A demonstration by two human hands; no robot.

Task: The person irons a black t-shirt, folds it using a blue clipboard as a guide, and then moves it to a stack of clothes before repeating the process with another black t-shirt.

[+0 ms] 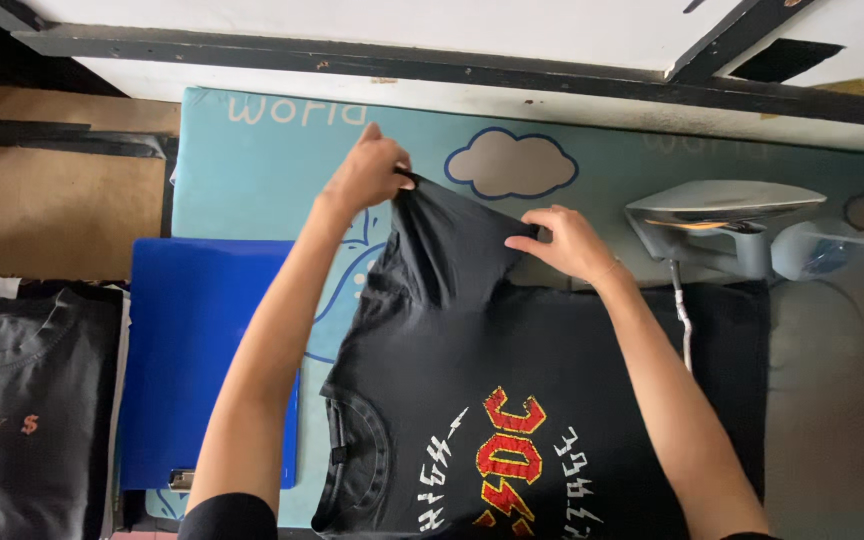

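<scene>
Both hands at the far sleeve

Now we see both arms stretched forward over the black T-shirt (512,400), which lies flat on the pale blue ironing mat (252,170). Our left hand (367,175) is raised, wrist bent, fingers pinched tight on the sleeve edge and lifting it. Just right of that pinch, our right hand (567,243) presses palm-down on the cloth, fingers loosely spread, gripping nothing. Further right stands a grey iron (717,215); left of the pinch lies a blue board (202,360).

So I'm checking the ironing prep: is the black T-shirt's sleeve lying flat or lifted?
Lifted. The left hand pinches the sleeve up off the mat; the right hand presses it.
</scene>
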